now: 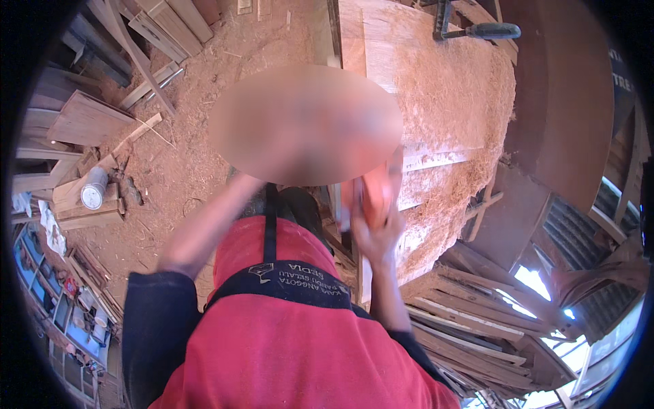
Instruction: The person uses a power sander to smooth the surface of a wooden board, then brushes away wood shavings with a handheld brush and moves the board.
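My right hand (379, 237) grips the rear of an orange-red, block-shaped tool (377, 196) at the left edge of the workbench (371, 31). Motion smears both, and the tool's exact kind does not show. A large blurred patch covers the tool's front part. My left forearm (211, 218) reaches up into the same patch, so the left hand and its fingers are hidden. Curly wood shavings (453, 102) lie thick on the bench to the right of the tool. Pale boards show through them.
A clamp with a dark handle (492, 31) is at the bench's far end. Planks (470, 334) are stacked at the lower right. At the left, a white cylindrical container (94, 188) stands among wood offcuts, beside a sawdust-covered floor (180, 146). Brown panels (552, 102) stand right of the bench.
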Motion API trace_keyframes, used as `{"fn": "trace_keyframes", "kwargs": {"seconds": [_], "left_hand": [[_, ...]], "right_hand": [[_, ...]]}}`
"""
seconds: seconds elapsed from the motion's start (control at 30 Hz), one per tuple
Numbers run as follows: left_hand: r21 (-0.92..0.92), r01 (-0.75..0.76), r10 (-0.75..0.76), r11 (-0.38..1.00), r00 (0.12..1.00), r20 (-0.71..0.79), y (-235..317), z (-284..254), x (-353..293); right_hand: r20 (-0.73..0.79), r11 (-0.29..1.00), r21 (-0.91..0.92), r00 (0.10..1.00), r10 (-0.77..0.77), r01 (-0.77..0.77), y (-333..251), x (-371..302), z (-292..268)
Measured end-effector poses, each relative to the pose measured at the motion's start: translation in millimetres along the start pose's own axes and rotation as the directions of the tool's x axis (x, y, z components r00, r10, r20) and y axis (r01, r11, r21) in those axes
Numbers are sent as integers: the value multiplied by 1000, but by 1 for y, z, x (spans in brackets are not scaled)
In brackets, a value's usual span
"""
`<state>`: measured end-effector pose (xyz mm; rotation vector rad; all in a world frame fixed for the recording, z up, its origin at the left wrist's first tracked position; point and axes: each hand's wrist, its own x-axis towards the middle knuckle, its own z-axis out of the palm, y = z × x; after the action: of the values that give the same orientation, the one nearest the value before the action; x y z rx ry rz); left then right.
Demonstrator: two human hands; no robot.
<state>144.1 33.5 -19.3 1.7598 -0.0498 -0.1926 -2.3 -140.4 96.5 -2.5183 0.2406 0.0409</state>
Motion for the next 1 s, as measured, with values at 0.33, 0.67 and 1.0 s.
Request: {"fn": "trace_keyframes", "kwargs": {"seconds": [0.33,0.67,1.0], "left_hand": [[-17,19,-18,1000,1000,8,-4,27,-77],[20,22,-22,1000,1000,-17,-4,-20,68],[-79,-33,26,996,995,-92,-24,-44,192]], "right_hand": [[49,938,191,957,285,-289,34,-92,-4],[3,970,210,992,124,-122,-17,68,19],[-50,968,252,999,-3,16,-45,194,41]]}}
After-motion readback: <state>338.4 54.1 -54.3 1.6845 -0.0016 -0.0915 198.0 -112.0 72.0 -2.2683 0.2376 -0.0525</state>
